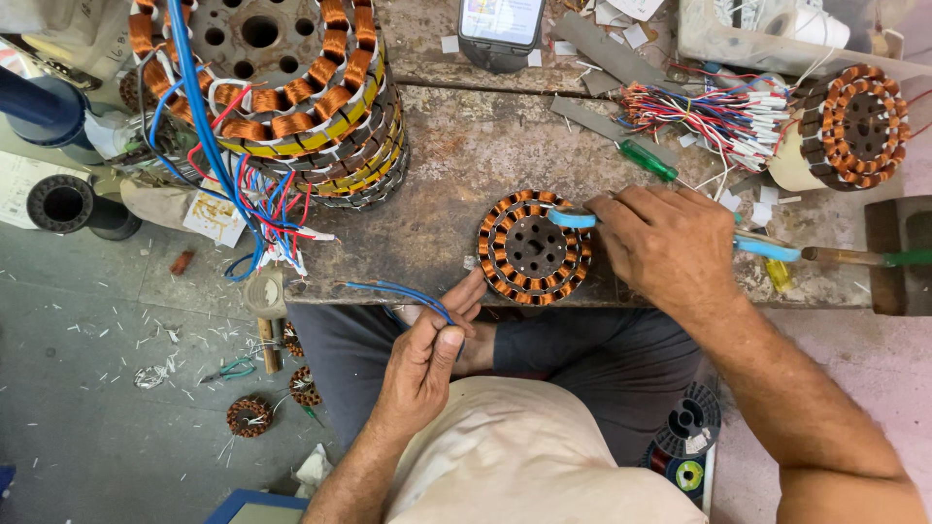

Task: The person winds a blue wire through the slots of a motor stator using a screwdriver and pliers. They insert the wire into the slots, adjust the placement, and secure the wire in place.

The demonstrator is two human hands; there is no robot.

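Note:
A round motor stator (532, 248) with copper windings lies flat on the worn workbench (466, 165), near its front edge. My right hand (665, 243) rests at the stator's right side and grips a blue-handled tool (767, 248), whose light blue tip reaches over the stator's top edge. My left hand (432, 349) is below the bench edge, over my lap, pinching a blue wire (403, 291) that runs up and left toward the bench.
A tall stack of wound stators (301, 87) trailing blue and red wires stands at back left. Another stator (859, 126) with a wire bundle (718, 112) lies at right. A green screwdriver (649, 160), a phone (500, 24) and a wooden block (898, 252) are nearby. Small stators (249, 415) lie on the floor.

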